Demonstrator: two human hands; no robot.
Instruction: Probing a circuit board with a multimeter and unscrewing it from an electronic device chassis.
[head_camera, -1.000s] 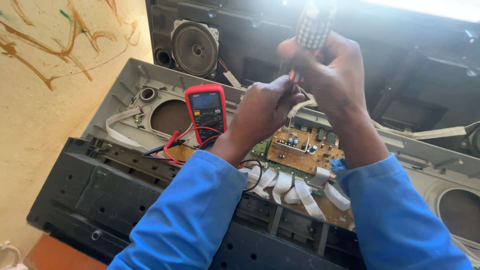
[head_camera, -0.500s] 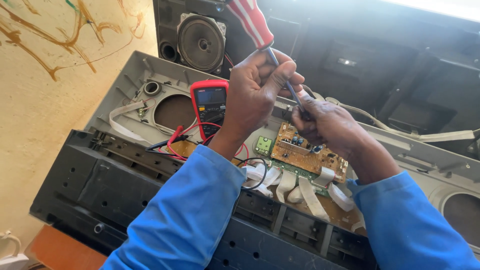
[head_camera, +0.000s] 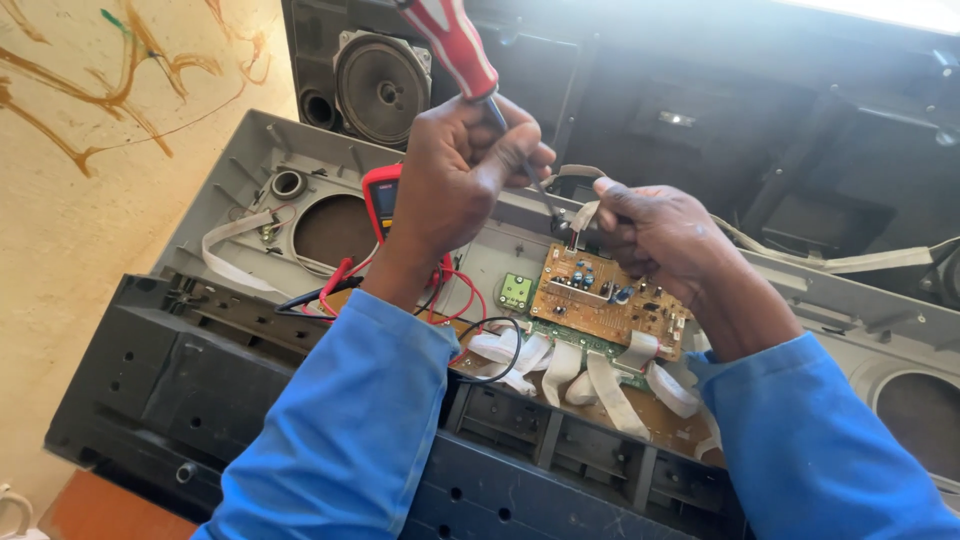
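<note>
Screwdriver (head_camera: 462, 50) in left hand (head_camera: 462, 175)

Two hands: left (head_camera: 455, 175), right (head_camera: 655, 230). One red-handled screwdriver (head_camera: 455, 45). One red multimeter (head_camera: 383, 200). One brown circuit board (head_camera: 605, 300), one small green board (head_camera: 517, 292). One round speaker (head_camera: 380, 90).

1. Left hand (head_camera: 455, 175) grips a red-and-white screwdriver (head_camera: 455, 45), its shaft angled down toward the right hand (head_camera: 655, 230).
2. Right hand pinches a white ribbon cable (head_camera: 583, 215) above the brown circuit board (head_camera: 605, 300).
3. A red multimeter (head_camera: 381, 200) lies behind the left hand.
</note>
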